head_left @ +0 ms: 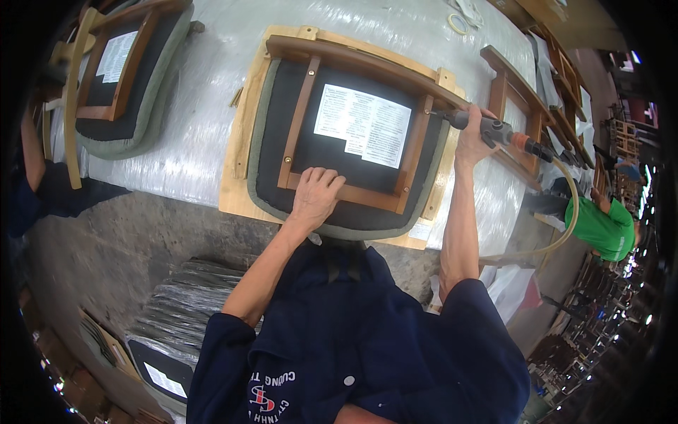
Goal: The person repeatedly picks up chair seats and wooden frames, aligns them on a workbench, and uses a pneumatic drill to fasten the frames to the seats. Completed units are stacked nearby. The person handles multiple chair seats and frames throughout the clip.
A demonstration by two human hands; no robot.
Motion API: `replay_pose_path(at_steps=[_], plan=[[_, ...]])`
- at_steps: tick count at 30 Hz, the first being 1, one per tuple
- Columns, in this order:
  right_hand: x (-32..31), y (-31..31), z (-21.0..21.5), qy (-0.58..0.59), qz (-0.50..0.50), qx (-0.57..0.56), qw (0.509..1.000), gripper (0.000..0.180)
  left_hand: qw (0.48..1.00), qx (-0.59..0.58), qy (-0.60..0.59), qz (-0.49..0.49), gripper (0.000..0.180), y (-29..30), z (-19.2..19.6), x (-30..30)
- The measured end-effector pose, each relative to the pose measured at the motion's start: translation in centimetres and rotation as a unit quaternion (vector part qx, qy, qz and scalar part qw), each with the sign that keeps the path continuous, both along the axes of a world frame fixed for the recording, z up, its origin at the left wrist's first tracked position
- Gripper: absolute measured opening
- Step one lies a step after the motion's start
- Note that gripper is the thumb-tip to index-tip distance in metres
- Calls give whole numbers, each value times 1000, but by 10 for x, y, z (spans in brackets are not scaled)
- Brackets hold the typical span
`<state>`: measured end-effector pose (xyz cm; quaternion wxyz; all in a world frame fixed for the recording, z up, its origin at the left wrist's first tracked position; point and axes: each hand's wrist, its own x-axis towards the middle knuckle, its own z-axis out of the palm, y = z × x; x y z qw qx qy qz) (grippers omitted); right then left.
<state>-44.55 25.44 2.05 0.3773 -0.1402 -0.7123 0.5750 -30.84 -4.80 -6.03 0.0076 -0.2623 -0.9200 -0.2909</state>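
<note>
Meanwhile, left hand (316, 196) lies flat on the upturned seat (339, 152), right hand (472, 138) fingers gripping a pneumatic screwdriver (494, 131).

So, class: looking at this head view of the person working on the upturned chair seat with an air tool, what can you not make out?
- Tool tip: the pneumatic screwdriver meets the wooden frame, but its bit is too small to see.
- Right hand: fingers wrap the tool, trigger hidden.
- White label: print too small.
- Left hand: palm covers the front rail.
- Hose: far end lost in clutter.
</note>
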Motion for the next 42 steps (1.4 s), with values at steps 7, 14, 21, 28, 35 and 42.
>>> replay_pose_path(at_steps=[7, 14, 21, 28, 35, 42], plan=[[-15, 0, -2, -28, 85, 60, 994, 15, 1000, 5, -1, -9, 43, 1, 0, -3], [-29, -10, 9, -95, 9, 71, 993, 18, 1000, 6, 8, -30, 44, -4, -8, -8], [-29, -121, 30, 42, 179, 4, 983, 19, 1000, -1, -2, -20, 34, -5, -20, -5], [-63, -202, 12, 41, 232, -15, 972, 27, 1000, 11, 12, -12, 22, -5, -24, -3], [-73, -219, -4, 3, 230, -2, 973, 22, 998, 51, 30, -4, 10, -6, -28, -3], [-89, -231, 5, -33, 289, 119, 950, 11, 999, 45, 31, -7, 9, -7, -27, -2]])
